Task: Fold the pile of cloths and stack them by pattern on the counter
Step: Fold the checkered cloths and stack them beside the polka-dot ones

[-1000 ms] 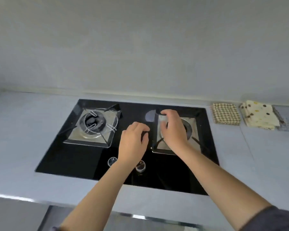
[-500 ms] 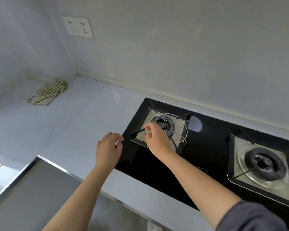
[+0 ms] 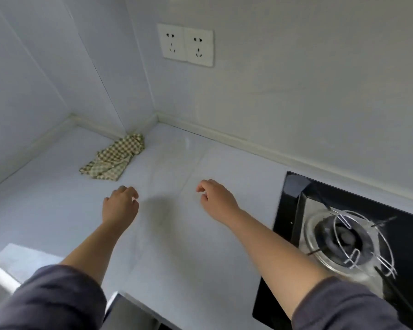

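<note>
Two forearms in dark grey sleeves (image 3: 45,298) reach out over a pale kitchen counter (image 3: 177,258). The left hand (image 3: 119,206) and right hand (image 3: 218,198) hover apart above the counter's middle, palms down, fingers loosely curled and holding nothing. At the counter's right edge sits a black glass gas hob (image 3: 367,201), its steel burner (image 3: 341,239) topped by a wire pan support (image 3: 343,222). Beyond the left hand, toward the counter's far left corner, a green-and-cream checked cloth (image 3: 115,160) lies crumpled and unfolded, its far end close to the wall, well apart from both hands. A double wall socket (image 3: 187,45) is set high on the wall above that corner.
</note>
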`<state>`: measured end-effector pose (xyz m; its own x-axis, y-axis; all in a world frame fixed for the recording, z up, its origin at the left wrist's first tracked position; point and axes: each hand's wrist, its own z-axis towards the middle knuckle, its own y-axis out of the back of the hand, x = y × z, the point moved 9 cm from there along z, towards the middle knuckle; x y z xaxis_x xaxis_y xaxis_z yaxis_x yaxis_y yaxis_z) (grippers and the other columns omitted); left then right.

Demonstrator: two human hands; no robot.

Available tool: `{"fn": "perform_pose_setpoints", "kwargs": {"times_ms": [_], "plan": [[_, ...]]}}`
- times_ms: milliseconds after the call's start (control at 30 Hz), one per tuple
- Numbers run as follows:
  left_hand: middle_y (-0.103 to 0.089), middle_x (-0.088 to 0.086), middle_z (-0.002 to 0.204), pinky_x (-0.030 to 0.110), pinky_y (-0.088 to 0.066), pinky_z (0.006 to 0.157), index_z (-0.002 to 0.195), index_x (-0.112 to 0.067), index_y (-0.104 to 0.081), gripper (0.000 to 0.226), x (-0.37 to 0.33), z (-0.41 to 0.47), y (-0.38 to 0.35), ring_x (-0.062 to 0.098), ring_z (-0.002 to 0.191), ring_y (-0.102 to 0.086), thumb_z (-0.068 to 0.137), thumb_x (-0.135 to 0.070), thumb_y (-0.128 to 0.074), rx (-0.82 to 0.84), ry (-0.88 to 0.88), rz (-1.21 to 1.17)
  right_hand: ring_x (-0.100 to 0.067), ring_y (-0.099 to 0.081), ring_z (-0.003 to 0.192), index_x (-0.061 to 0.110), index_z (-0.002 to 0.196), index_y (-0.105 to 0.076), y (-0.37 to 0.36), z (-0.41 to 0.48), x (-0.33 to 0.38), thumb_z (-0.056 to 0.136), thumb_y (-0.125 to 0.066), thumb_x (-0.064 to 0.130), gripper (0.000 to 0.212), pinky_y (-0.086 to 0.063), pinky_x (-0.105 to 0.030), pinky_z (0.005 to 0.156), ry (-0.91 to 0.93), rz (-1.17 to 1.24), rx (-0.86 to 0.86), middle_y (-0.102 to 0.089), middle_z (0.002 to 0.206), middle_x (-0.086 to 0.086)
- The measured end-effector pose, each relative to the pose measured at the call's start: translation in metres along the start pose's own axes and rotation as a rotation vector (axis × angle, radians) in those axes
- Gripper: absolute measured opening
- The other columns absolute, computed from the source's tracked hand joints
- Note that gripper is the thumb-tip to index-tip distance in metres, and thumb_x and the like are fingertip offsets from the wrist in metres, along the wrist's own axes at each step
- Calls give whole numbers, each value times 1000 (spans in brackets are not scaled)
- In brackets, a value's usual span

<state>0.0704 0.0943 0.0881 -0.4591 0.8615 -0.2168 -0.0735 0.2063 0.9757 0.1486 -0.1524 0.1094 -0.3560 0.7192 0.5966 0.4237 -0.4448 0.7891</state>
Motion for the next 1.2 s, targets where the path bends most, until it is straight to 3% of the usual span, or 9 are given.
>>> {"fn": "perform_pose_setpoints", "kwargs": {"times_ms": [267, 433, 567, 667, 733, 800, 900, 1067, 1200], "plan": [[-40, 17, 136, 47, -42, 91, 127, -12, -50, 35, 89, 151, 10, 37, 120, -44, 91, -15, -51, 56, 115, 26, -16, -54, 103, 15, 118, -57, -82, 82, 70, 96, -42, 11, 27, -46, -30, 87, -120, 76, 106, -55, 123, 1], [-51, 17, 124, 48, -38, 91, 109, -8, -63, 21, 103, 180, 1, 36, 112, -47, 93, -14, -51, -26, 125, 37, -12, -55, 105, 19, 115, -59, -99, 93, 70, 94, -43, 11, 28, -49, -33, 90, -186, 112, 113, -57, 120, 6], [-64, 13, 90, 41, -40, 76, 87, -6, -68, 11, 67, 176, 36, 34, 84, -57, 89, -16, -63, -214, -275, -279, -13, -58, 101, 19, 109, -61, -84, 101, 59, 93, -46, 11, 24, -50, -31, 88, -287, 247, -24, -62, 113, 6], [-65, 2, 76, 27, -45, 65, 82, -6, -68, 24, 27, 149, 63, 14, 70, -58, 90, -27, -60, -80, -528, -605, -13, -58, 109, 15, 117, -60, -65, 109, 61, 93, -52, 9, 27, -42, -18, 91, -310, 375, -174, -63, 118, 0], [-67, -2, 79, 17, -44, 66, 81, -6, -69, 25, 0, 122, 74, 8, 75, -60, 90, -28, -60, 85, -586, -743, -5, -44, 122, 16, 136, -48, -55, 110, 71, 89, -59, 9, 49, -29, -13, 98, -236, 409, -192, -50, 133, 6], [-69, -2, 84, 14, -45, 70, 83, -5, -71, 15, -27, 95, 77, 8, 80, -63, 91, -17, -63, 210, -666, -777, -5, -32, 133, 22, 143, -41, -46, 111, 84, 85, -65, 10, 64, -24, -22, 110, -110, 362, -174, -39, 145, 8], [-69, -3, 85, 15, -46, 69, 84, -8, -73, 10, -48, 71, 90, 9, 78, -63, 89, -11, -65, 176, -719, -752, -9, -40, 131, 19, 126, -61, -29, 94, 87, 87, -58, 2, 43, -27, -31, 115, -19, 335, -175, -50, 139, 0], [-69, 0, 76, 12, -46, 63, 80, -9, -72, 11, -60, 62, 110, 8, 65, -60, 89, -9, -65, -56, -746, -558, -12, -67, 92, 19, 101, -71, -9, 48, 57, 93, -61, 22, 13, -54, -32, 84, -106, 426, -10, -71, 98, 4], [-52, 2, 60, 17, -34, 49, 81, -10, -58, 20, -88, 45, 104, 8, 52, -42, 98, -14, -49, 65, -614, -661, -22, -52, 67, 5, 80, -59, 9, 15, 24, 94, -57, 33, 31, -37, -29, 65, -200, 215, 62, -57, 72, -5]]}}
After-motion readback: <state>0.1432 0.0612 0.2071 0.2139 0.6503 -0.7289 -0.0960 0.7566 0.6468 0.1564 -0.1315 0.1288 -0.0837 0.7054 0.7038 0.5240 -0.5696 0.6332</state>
